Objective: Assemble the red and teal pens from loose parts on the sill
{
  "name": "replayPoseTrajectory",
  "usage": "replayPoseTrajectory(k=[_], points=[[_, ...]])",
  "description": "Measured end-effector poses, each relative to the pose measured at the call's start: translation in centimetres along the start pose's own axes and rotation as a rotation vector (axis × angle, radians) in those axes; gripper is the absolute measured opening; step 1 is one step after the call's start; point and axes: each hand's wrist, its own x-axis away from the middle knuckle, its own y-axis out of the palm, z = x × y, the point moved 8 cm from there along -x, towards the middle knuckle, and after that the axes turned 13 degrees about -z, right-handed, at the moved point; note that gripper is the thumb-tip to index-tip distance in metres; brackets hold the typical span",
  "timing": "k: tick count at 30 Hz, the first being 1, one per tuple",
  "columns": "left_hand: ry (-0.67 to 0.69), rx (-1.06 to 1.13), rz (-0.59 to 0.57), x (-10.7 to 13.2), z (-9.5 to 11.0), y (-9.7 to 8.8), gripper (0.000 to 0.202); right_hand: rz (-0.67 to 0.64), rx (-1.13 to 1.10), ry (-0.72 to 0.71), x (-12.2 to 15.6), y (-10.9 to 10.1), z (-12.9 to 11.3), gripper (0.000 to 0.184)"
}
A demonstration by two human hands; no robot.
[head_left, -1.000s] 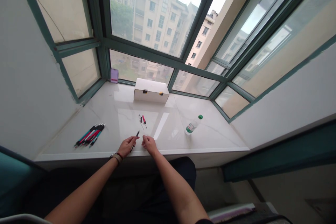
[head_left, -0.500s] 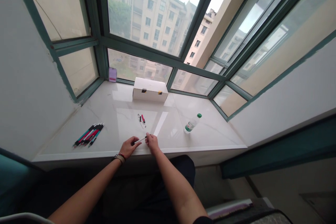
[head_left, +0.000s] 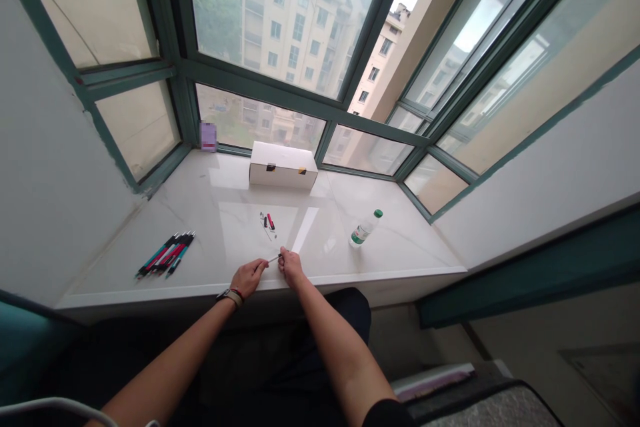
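Observation:
A slim pen runs between my two hands, just above the front edge of the sill. My left hand is closed on its left end, and its fingers cover most of that part. At the other end, my right hand pinches the pen near a dark section. Past the hands lie small loose pen parts, among them a red piece, a black piece and a thin rod. To the left rests a bundle of several pens in black, red, white and teal.
A white box stands against the window at the back. The clear bottle with a green cap stands to the right on the marble sill. A small purple packet leans in the back left corner.
My left hand has slid right along the pen, closer to my right hand, and less of the pen shows. The whole view has shifted slightly.

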Motion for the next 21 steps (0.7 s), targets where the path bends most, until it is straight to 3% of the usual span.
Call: replayPoseTrajectory(k=[6,15,21], points=[[0.007,-0.024,-0.049,-0.6,0.0,0.1,0.039,-0.003,-0.102,0.053,-0.1,0.0,0.6,0.036],[-0.034,0.15,-0.165,-2.1,-0.6,0.3,0.044,0.006,-0.207,0.081,-0.4,0.1,1.5,0.035],[-0.129,0.24,-0.272,-3.0,-1.0,0.5,0.051,0.005,-0.305,0.056,-0.7,0.3,1.7,0.034]])
